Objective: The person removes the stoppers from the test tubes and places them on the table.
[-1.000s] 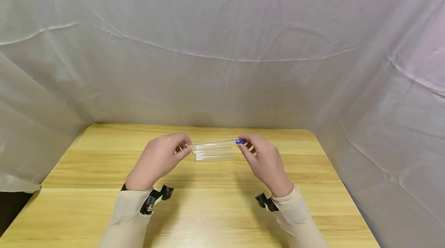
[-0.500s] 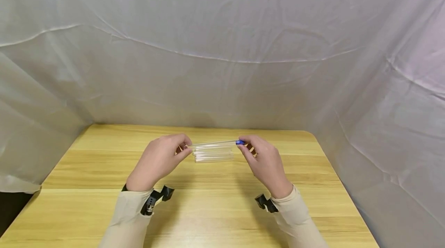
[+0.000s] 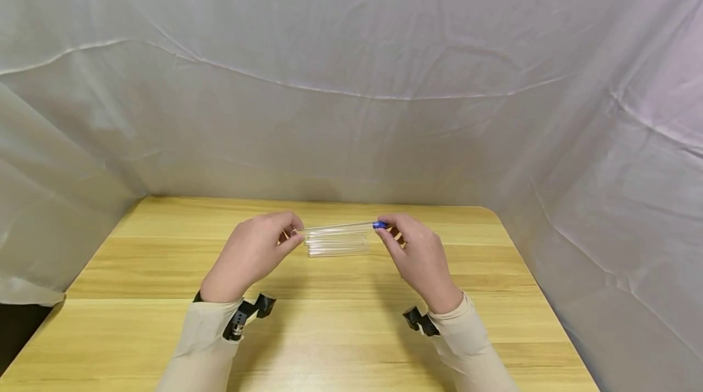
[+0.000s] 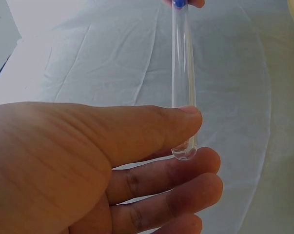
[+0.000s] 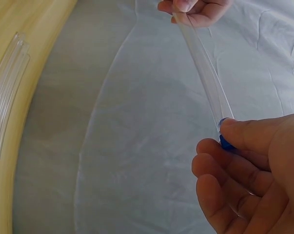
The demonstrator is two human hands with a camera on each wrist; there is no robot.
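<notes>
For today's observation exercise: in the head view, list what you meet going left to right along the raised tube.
Left hand → clear tube → blue cap → right hand.

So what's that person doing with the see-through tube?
A person holds a clear glass tube level above a wooden table. The left hand pinches its rounded end, and the right hand pinches the blue cap on the other end. A few more clear tubes lie side by side on the table just below. White sheeting hangs behind the table.
</notes>
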